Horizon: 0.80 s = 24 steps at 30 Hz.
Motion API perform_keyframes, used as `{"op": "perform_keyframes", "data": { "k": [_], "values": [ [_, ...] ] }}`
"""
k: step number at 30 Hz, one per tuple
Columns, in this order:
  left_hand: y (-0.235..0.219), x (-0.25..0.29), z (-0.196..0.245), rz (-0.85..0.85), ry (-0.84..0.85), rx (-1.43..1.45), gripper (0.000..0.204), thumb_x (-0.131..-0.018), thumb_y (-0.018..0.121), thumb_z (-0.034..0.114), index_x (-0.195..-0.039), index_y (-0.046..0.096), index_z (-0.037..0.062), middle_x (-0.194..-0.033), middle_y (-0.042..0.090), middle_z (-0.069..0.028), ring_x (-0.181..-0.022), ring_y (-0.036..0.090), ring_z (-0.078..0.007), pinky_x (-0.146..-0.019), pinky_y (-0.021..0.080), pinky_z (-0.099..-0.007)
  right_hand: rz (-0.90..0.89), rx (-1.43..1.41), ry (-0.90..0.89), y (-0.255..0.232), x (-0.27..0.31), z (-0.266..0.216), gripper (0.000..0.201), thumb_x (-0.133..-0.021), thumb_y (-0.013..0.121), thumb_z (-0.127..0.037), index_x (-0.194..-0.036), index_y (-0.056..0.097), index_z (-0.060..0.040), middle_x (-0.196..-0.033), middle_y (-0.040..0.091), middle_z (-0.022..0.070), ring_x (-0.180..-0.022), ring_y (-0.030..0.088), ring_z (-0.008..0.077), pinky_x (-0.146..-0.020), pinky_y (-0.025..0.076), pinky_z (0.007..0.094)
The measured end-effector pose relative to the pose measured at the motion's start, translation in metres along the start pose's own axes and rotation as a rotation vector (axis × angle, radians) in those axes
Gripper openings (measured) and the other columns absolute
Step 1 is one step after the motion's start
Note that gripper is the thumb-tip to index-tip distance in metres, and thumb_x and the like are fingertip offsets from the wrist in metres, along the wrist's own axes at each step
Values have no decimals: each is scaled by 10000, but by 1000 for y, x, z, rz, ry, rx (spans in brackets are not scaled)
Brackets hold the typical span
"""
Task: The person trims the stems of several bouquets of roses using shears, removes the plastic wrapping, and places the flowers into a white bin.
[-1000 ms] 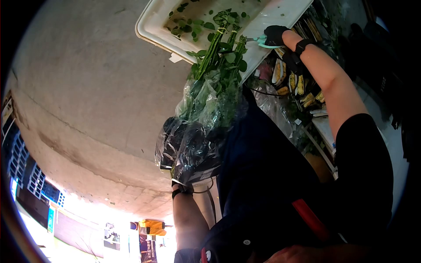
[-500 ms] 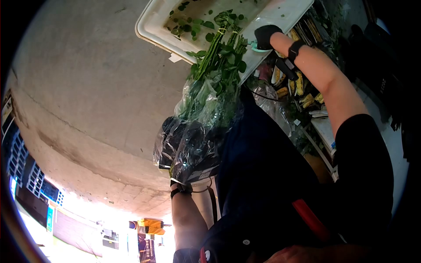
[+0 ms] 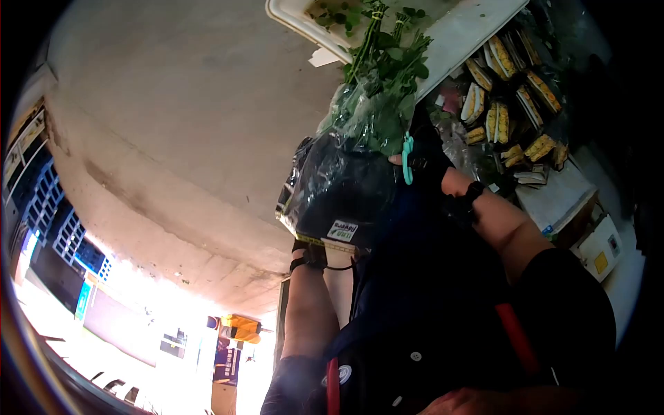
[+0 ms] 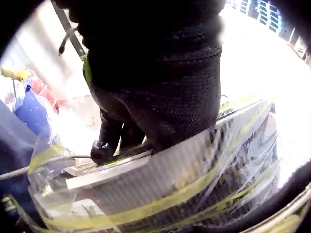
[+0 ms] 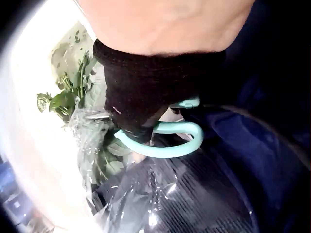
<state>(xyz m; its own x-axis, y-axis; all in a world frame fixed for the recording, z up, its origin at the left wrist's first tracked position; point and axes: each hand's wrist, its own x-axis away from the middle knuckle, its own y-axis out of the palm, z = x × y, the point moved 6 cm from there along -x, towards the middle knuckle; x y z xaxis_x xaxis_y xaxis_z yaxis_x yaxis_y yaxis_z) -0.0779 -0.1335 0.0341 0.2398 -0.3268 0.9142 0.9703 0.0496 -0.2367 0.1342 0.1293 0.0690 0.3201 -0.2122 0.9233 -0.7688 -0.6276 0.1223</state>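
Note:
A leafy green bunch [image 3: 391,59] in a clear plastic sleeve lies with its banded stems over a white tub [image 3: 477,34]; dark ribbed wrapping [image 3: 346,183] with a white label fills the near end. At that end my gloved left hand [image 3: 310,250] is mostly hidden in the head view. The left wrist view has the left hand [image 4: 155,92] gripping the edge of the ribbed wrapping [image 4: 160,179]. My gloved right hand [image 3: 427,160] holds scissors [image 3: 408,159] with turquoise handles beside the sleeve. In the right wrist view, the right hand [image 5: 146,92] has its fingers through the scissors' handle [image 5: 194,141].
Right of the tub lie several wrapped bundles [image 3: 498,123] with yellowish edges, beside crumpled clear plastic [image 3: 456,138]. Below them is a white box [image 3: 560,197]. Concrete floor [image 3: 187,104] stretches along the left, with blue crates [image 3: 48,183] beyond.
My right hand has moved with the scissors from the tub's edge back toward my body, beside the sleeve. The head view has shifted, and the wrapped end's label now shows.

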Motion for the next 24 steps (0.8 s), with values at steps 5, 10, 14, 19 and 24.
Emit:
{"op": "perform_keyframes", "data": {
  "k": [5,10,14,19,24],
  "values": [
    [-1,-4,-12,-4,-39,234,340,-854,548,288,-1108,568,63,-1015,585,-106,-861,547,-246,-719,442,-349,-85,-282,42,35,-13,67,299,-798,697,-229,-1003,625,-24,-925,635,50,-830,601,138,-762,483,271],
    [2,-2,-33,59,-54,456,318,-858,542,290,-1078,582,65,-970,596,-99,-811,554,-241,-678,448,-348,-193,-100,7,41,25,80,337,-792,697,-228,-1038,603,-19,-952,628,68,-859,597,162,-781,481,286],
    [17,-19,-34,76,-50,647,303,-860,536,291,-1055,593,66,-934,604,-93,-771,560,-238,-646,453,-347,-176,67,-34,-5,29,82,368,-787,697,-227,-1066,585,-15,-974,622,83,-882,594,181,-795,479,298],
    [24,-26,-36,74,-59,773,287,-864,530,293,-1025,607,68,-889,615,-85,-721,567,-233,-606,459,-346,-25,396,-148,-100,26,70,409,-781,697,-226,-1101,562,-9,-1002,614,102,-910,590,205,-813,477,313],
    [23,-31,-38,72,-70,841,277,-867,524,294,-995,620,69,-843,626,-78,-671,574,-229,-566,465,-345,316,787,-237,-287,39,54,451,-776,696,-225,-1137,540,-4,-1029,606,120,-939,586,229,-832,475,328]
  ]
}}
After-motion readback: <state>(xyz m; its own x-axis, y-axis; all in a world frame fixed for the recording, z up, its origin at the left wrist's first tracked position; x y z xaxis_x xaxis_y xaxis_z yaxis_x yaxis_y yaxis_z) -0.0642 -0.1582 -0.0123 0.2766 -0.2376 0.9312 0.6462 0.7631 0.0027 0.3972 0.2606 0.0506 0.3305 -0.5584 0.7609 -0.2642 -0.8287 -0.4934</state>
